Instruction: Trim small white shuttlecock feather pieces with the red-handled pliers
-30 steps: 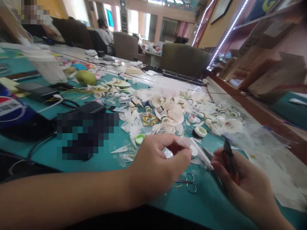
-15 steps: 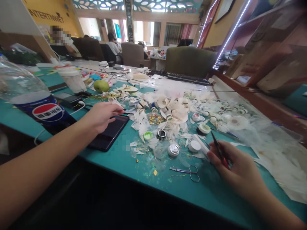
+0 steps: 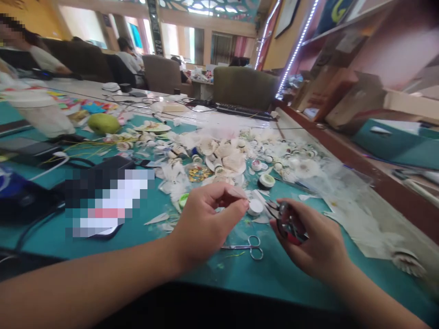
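My left hand [image 3: 206, 224] is over the middle of the table with thumb and forefinger pinched together; what lies between the fingertips is too small to make out. My right hand [image 3: 312, 242] is wrapped round a pair of pliers [image 3: 286, 219] with red on the handles, jaws pointing left towards my left fingertips. A gap separates the jaws from my left hand. Below them lies a small pair of scissors [image 3: 254, 248], partly covered by my left hand. Just behind the fingertips sits a small white-lidded jar [image 3: 255, 207].
Badminton shuttlecocks [image 3: 226, 157] and loose feathers are heaped behind my hands, with gold bits [image 3: 199, 173] and an open dark jar [image 3: 266, 181]. A lit phone [image 3: 113, 205], its screen blurred out, lies left. Further back are a green fruit [image 3: 103, 123] and a lidded cup [image 3: 41, 112].
My left hand has moved right, from over the dark phone to near the pliers, and is now pinched. The phone screen is lit. The pliers have turned leftward. The view has shifted right.
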`<state>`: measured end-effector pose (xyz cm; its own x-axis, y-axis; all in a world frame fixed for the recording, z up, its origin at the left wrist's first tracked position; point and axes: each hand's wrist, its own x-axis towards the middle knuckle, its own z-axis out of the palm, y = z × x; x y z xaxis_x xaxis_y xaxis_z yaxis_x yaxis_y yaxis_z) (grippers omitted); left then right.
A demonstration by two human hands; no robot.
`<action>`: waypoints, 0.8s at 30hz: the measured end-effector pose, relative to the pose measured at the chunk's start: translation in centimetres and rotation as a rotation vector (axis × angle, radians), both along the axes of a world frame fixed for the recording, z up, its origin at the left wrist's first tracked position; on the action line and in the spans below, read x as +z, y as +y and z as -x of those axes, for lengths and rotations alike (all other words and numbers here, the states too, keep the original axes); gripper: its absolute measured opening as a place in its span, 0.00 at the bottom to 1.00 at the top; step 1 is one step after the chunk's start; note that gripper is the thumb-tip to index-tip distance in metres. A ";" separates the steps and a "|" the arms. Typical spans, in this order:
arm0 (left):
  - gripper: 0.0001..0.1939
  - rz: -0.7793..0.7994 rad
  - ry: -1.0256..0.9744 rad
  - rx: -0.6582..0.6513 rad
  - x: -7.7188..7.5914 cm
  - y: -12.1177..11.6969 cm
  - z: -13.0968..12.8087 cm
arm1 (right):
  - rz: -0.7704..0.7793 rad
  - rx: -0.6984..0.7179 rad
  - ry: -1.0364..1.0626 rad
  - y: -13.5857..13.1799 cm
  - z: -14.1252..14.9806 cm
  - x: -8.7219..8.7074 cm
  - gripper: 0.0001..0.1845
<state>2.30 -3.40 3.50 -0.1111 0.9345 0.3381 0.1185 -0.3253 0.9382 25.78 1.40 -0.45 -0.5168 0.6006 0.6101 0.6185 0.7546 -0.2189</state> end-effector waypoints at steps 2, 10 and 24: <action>0.06 -0.081 0.035 -0.007 -1.2 0.5 -0.5 | 0.127 0.057 -0.018 -0.5 -0.1 0.9 0.20; 0.09 -0.283 0.172 0.040 -2.1 0.4 0.4 | 0.325 0.080 -0.206 -1.3 -1.2 2.8 0.22; 0.09 -0.273 0.249 0.092 -3.0 0.5 0.5 | 0.265 0.099 -0.217 -1.5 -0.4 3.2 0.16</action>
<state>1.81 -2.93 0.55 -0.0739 0.7962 0.6005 0.3722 -0.5366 0.7573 26.19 -0.06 2.72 -0.6807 0.6640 0.3094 0.5988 0.7476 -0.2872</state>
